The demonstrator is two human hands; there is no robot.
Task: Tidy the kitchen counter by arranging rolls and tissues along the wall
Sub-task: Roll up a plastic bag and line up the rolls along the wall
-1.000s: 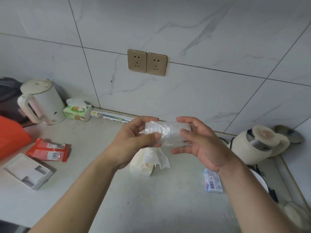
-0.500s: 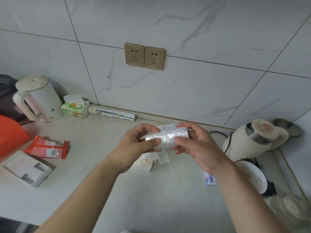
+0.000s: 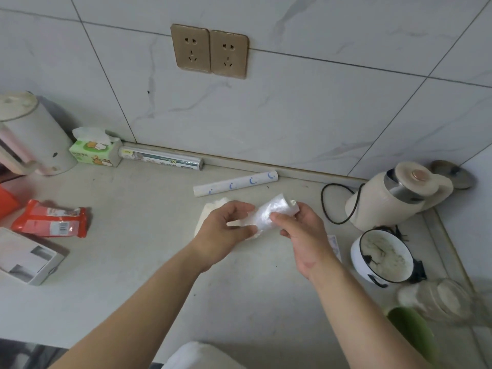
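Observation:
A small roll of clear plastic bags (image 3: 269,214) is gripped in both hands above the counter: my left hand (image 3: 226,230) pinches its loose left end and my right hand (image 3: 300,230) wraps its right end. Under my left hand lies a white tissue pack (image 3: 206,214), mostly hidden. Behind it a white roll with blue marks (image 3: 235,183) lies at an angle, a little off the wall. A boxed wrap roll (image 3: 161,161) and a green tissue box (image 3: 94,151) sit along the wall.
A white kettle (image 3: 34,134) stands at the left wall; a cream kettle (image 3: 394,197) with a black cord is at the right. A bowl (image 3: 380,257), glass jars (image 3: 436,299), a red packet (image 3: 50,218) and a white box (image 3: 26,258) lie on the counter.
Both hands have dropped lower toward the counter with the bag roll. The view has tilted down, and the white roll with blue marks has come into sight.

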